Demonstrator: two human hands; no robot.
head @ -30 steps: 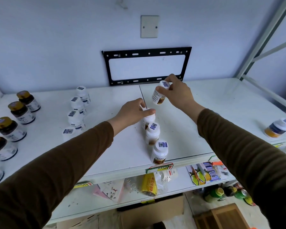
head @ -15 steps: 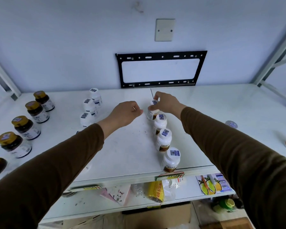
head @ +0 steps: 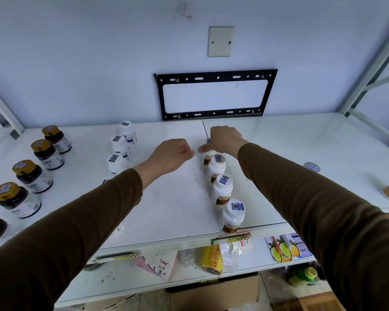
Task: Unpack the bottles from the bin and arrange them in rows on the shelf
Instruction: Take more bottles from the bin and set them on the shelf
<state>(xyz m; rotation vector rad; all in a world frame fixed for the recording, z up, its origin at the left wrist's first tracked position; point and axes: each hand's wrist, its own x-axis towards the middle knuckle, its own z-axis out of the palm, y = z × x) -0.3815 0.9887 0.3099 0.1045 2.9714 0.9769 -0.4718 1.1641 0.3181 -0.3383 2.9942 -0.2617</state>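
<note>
Right hand (head: 225,140) grasps the rearmost white bottle (head: 206,157); left hand (head: 173,154) curls clenched, holding nothing, beside amber jars (head: 27,176); labels unreadable.

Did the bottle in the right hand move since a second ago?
Yes. The bottle came down from mid-air near the black wall bracket onto the shelf, behind the white bottle row.

White bottles (head: 231,217) on the shelf (head: 171,205) carry barcode stickers on their caps and Chinese-character labels too small to read; the amber jars (head: 16,199) likewise (their characters blurred). A yellow packet (head: 211,258) below bears red characters, also illegible.
</note>
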